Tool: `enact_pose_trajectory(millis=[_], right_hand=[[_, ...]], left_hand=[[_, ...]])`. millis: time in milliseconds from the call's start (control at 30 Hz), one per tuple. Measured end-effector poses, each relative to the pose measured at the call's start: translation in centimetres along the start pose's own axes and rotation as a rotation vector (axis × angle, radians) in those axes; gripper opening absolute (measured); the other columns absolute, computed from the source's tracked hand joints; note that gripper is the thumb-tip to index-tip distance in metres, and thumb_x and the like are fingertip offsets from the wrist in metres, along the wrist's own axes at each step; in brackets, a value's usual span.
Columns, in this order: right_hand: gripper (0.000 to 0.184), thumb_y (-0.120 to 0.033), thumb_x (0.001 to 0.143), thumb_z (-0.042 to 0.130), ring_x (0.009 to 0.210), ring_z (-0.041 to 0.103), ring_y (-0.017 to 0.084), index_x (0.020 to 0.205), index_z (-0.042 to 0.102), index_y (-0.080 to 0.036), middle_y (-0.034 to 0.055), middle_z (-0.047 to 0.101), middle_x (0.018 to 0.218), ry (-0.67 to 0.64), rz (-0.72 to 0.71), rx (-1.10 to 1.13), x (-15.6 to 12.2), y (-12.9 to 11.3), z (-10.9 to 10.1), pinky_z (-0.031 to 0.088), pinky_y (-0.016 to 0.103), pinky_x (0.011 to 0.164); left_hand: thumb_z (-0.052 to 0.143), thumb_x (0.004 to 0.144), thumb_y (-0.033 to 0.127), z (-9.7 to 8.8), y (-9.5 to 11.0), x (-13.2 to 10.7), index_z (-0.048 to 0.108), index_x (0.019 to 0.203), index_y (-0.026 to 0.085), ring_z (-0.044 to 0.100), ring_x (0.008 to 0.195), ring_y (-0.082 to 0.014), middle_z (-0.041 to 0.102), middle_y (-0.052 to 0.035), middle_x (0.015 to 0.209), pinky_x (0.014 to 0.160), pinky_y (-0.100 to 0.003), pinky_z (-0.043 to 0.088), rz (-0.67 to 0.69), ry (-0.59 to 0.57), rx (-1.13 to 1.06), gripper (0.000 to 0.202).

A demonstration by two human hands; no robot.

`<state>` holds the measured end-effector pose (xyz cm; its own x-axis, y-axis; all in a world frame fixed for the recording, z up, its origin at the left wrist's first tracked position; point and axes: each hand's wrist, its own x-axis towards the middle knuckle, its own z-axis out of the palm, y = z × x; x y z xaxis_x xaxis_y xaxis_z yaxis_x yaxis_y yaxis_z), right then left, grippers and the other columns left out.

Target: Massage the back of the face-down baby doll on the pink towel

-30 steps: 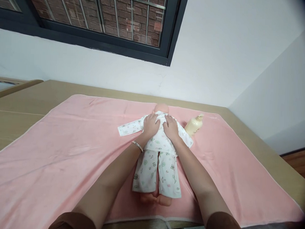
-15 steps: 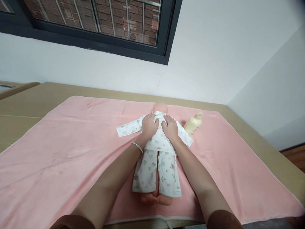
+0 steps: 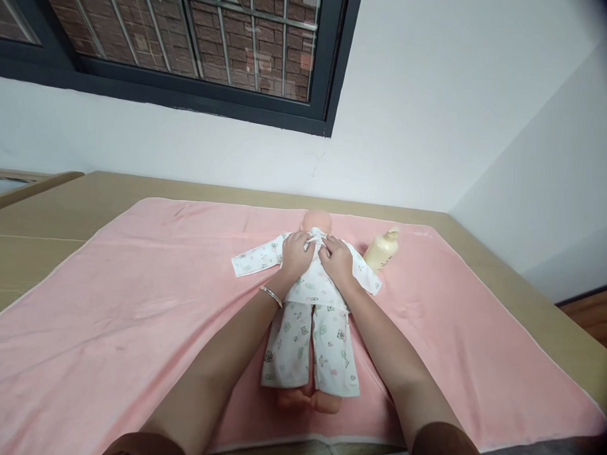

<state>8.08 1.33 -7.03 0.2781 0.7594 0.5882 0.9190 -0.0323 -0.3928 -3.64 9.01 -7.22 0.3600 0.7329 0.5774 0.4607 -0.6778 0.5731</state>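
A baby doll (image 3: pixel 317 221) lies stretched out on a pink blanket, its head away from me and its bare feet towards me. It wears a white printed shirt (image 3: pixel 311 287) and matching trousers (image 3: pixel 288 350). At the upper shirt, just below the neck, my left hand (image 3: pixel 297 255) has its fingers bent on the cloth near the middle. My right hand (image 3: pixel 338 260) faces it from the other side, fingers also closed at the shirt's collar. Fingertips of both hands are partly hidden against the fabric. Both shirt sleeves spread outward.
A pale yellow pump bottle (image 3: pixel 382 249) lies tilted by the doll's right-hand sleeve. The pink blanket (image 3: pixel 146 301) covers much of a wooden table (image 3: pixel 28 258). Behind stand a white wall and a dark-framed window (image 3: pixel 333 82) with bars.
My fingertips have drawn slightly closer together at the shirt's collar. The whole view has shifted a little; the doll and bottle stay in place on the blanket.
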Motion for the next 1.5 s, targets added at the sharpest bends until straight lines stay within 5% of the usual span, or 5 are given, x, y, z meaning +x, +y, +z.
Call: enact_pose_trajectory(millis=[300, 633, 1233, 1367, 1500], right_hand=[[0.038, -0.031, 0.091, 0.046, 0.130, 0.053, 0.021, 0.119, 0.069, -0.019, 0.0072, 0.064, 0.132, 0.006, 0.198, 0.007, -0.4, -0.9, -0.6, 0.036, 0.033, 0.112], [0.048, -0.032, 0.093, 0.040, 0.145, 0.031, 0.029, 0.136, 0.054, -0.017, 0.0147, 0.044, 0.151, -0.111, 0.241, -0.108, 0.3, -1.1, -0.9, 0.005, 0.060, 0.118], [0.059, -0.029, 0.093, 0.040, 0.151, 0.016, 0.026, 0.150, 0.035, -0.013, 0.0151, 0.024, 0.161, -0.037, 0.039, 0.008, 0.5, -1.8, -1.1, 0.017, 0.052, 0.120], [0.049, -0.032, 0.095, 0.041, 0.148, 0.025, 0.029, 0.142, 0.049, -0.019, 0.0127, 0.036, 0.156, -0.265, 0.014, 0.005, 0.4, -2.0, -1.0, 0.017, 0.056, 0.119], [0.050, -0.028, 0.094, 0.042, 0.149, 0.024, 0.028, 0.141, 0.048, -0.016, 0.0148, 0.032, 0.158, -0.157, 0.016, -0.012, 0.4, -2.1, -1.0, 0.014, 0.055, 0.120]], left_hand=[[0.050, 0.089, 0.024, -0.1, 0.4, -0.3, 0.064, 0.086, 0.020, 0.060, 0.100, -0.0248, 0.069, -0.0072, 0.097, 0.093, -0.039, 0.046, -0.062, 0.070, -0.037, 0.015], [0.035, 0.099, 0.039, 0.5, -0.2, 0.1, 0.062, 0.120, 0.020, 0.047, 0.132, -0.0292, 0.059, -0.0107, 0.135, 0.114, -0.049, 0.034, -0.094, -0.063, 0.110, 0.038], [0.027, 0.101, 0.043, 0.6, -0.6, -0.3, 0.058, 0.129, 0.019, 0.037, 0.142, -0.0275, 0.053, -0.0109, 0.143, 0.119, -0.050, 0.029, -0.148, -0.020, 0.028, 0.048], [0.026, 0.101, 0.041, 0.8, -0.8, -0.3, 0.059, 0.129, 0.019, 0.039, 0.140, -0.0275, 0.055, -0.0109, 0.141, 0.118, -0.050, 0.029, -0.146, -0.034, 0.042, 0.048], [0.024, 0.102, 0.040, 0.8, -0.8, -0.2, 0.059, 0.128, 0.016, 0.042, 0.137, -0.0282, 0.056, -0.0137, 0.139, 0.118, -0.051, 0.030, -0.133, -0.043, 0.058, 0.050]])
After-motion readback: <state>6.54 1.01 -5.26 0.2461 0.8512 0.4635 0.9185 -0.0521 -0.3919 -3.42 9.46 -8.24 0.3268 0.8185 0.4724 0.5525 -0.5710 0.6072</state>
